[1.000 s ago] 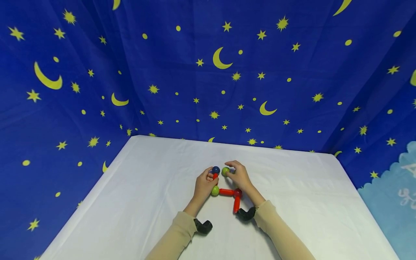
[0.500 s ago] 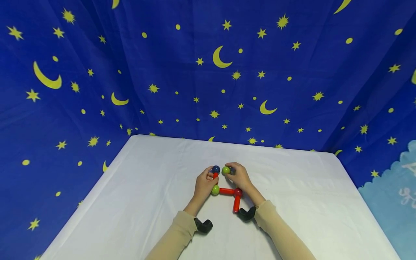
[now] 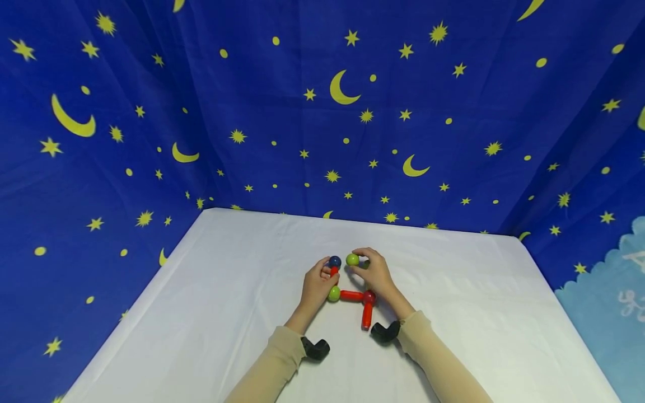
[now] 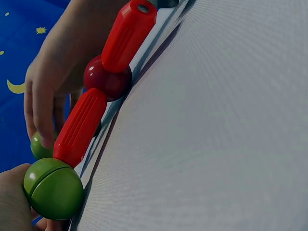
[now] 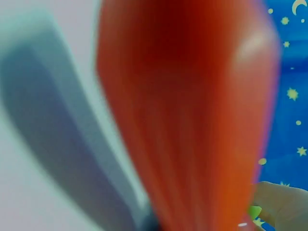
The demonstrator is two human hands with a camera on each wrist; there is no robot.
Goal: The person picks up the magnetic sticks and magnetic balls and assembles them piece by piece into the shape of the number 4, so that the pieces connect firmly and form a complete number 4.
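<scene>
My left hand grips a red magnetic building rod that has a dark blue ball at its far end. At the rod's near end sits a green ball, grooved around its middle in the left wrist view. From it a second red rod runs right to a dark red ball, and a third red rod points back toward me. Between thumb and fingertips, my right hand pinches another green ball, just right of the blue one. Something dark shows behind those fingers, its kind hidden.
A white cloth covers the table. Blue fabric with yellow stars and moons hangs behind and at the sides. Black wrist mounts sit at both sleeves, the right one close to the third rod's loose end.
The pinched green ball has shifted slightly up and right, a little farther from the blue ball. My right hand and forearm have moved right with it; the left hand keeps its hold.
</scene>
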